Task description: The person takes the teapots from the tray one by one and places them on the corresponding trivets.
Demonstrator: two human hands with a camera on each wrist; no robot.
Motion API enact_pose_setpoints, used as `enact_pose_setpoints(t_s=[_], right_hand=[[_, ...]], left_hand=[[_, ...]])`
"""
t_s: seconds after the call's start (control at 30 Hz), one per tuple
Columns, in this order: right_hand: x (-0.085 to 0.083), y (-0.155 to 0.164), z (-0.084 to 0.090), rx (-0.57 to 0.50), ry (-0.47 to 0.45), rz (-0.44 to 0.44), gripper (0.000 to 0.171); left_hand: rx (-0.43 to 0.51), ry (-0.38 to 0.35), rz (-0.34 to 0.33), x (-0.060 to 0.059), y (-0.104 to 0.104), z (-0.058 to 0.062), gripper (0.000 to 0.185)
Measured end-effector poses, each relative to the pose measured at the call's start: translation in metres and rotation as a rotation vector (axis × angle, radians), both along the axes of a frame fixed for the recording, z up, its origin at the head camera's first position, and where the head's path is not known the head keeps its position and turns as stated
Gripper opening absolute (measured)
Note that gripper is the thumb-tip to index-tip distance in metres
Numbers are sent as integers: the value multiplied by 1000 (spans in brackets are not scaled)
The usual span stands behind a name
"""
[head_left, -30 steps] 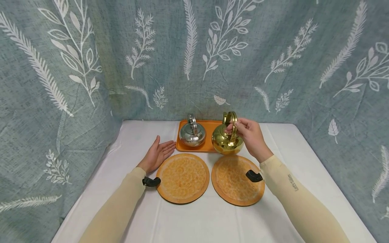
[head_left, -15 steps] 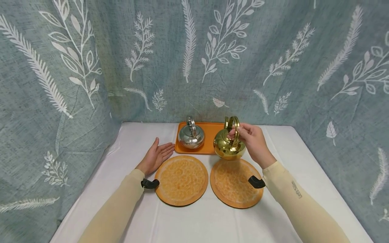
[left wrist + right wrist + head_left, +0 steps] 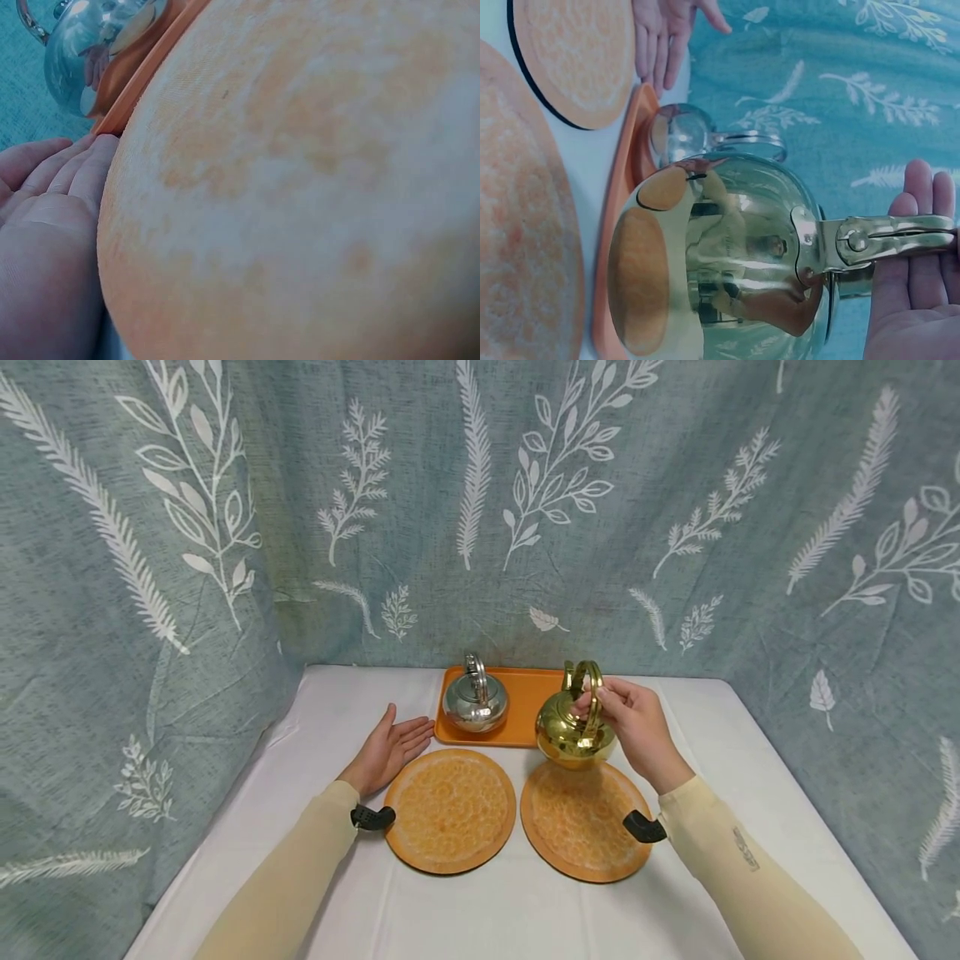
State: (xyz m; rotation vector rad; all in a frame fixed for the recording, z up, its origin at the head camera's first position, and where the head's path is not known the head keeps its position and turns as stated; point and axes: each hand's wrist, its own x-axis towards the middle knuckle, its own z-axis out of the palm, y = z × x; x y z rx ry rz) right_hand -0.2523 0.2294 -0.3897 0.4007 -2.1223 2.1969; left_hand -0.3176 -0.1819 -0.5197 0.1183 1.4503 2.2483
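The gold kettle [image 3: 574, 732] is held by its handle in the right hand [image 3: 637, 727], hanging free above the right mat [image 3: 585, 822], while the left hand [image 3: 390, 747] is rested flat and empty left of that mat.

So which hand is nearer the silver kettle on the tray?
Left. The left hand rests open on the table just beside the tray's corner, near the silver kettle. The right hand holds the gold kettle farther off.

gold kettle [image 3: 573, 733] | shiny, round, upright | handle raised | held above far edge of right orange mat [image 3: 585, 822]
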Motion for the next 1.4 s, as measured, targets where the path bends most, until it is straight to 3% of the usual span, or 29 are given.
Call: enact_pose_setpoints(t_s=[1.4], right_hand=[[29, 12, -10, -15, 37, 13, 38]], left_hand=[[3, 32, -10, 1, 0, -2, 99]])
